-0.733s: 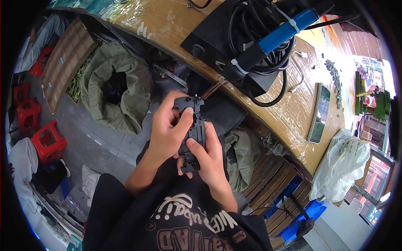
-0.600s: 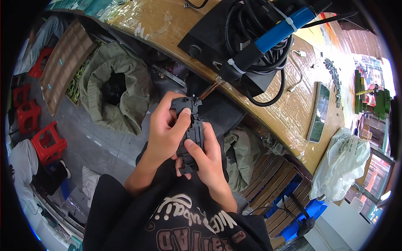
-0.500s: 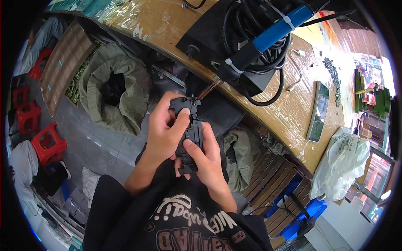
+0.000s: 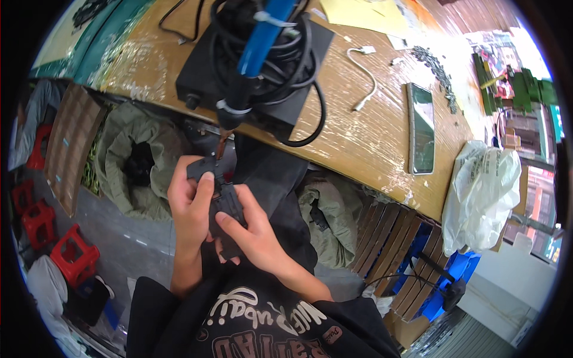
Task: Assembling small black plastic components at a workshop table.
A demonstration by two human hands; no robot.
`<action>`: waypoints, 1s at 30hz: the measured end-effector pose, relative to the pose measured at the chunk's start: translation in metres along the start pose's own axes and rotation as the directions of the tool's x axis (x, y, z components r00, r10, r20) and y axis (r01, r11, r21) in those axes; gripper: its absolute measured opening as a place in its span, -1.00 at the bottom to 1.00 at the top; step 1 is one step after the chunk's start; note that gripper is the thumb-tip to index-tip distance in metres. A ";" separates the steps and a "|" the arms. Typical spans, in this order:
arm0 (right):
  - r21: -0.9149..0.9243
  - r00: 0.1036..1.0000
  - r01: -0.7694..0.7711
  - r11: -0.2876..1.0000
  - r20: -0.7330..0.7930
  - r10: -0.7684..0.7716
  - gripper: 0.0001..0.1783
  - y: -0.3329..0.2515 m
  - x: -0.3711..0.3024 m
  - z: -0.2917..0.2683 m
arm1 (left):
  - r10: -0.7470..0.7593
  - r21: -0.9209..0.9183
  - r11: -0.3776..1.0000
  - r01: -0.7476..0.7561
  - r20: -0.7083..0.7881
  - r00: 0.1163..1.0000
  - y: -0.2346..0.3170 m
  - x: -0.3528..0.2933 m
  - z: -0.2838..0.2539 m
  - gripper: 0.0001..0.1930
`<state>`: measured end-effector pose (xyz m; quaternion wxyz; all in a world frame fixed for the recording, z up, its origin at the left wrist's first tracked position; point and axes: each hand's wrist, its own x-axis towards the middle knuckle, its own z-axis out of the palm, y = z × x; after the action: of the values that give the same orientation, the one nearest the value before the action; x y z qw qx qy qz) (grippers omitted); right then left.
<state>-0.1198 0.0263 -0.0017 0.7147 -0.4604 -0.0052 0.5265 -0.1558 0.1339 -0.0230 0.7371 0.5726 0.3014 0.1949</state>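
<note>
My left hand point(image 4: 190, 203) and my right hand point(image 4: 258, 231) both grip a black moulded plastic part point(image 4: 225, 199), long and narrow with small recesses. The left thumb presses on its upper end, and the right thumb lies across its middle. The other fingers wrap behind, partly hidden. Just above the part's top end points the copper-coloured tip of a soldering iron point(image 4: 253, 55) with a blue handle. Whether tip and part touch I cannot tell. The iron is fixed with white cable ties over a black box point(image 4: 194, 74) at the table's edge, amid coiled black cable.
On the wooden table point(image 4: 334, 134) lie a phone point(image 4: 421, 128), a short white cable point(image 4: 371, 76) and a scatter of small black pieces point(image 4: 439, 71). A white plastic bag point(image 4: 482, 194) hangs at its right corner. Open sacks point(image 4: 134, 179) and red stools point(image 4: 73, 253) stand on the floor.
The view has turned, so the table and iron sit further left and the hands appear left and slightly lower. Both hands keep hold of the black part near the iron's tip.
</note>
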 end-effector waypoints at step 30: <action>-0.129 0.976 0.142 0.981 -0.147 -0.161 -0.70 -0.002 -0.048 -0.046 | -0.142 -0.056 0.987 0.151 0.138 0.980 -0.010 -0.033 0.063 -0.76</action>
<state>-0.1171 -0.0405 -0.0037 0.7227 -0.5401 -0.0151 0.4311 -0.1388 0.0649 -0.0150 0.7865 0.5359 0.2861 0.1112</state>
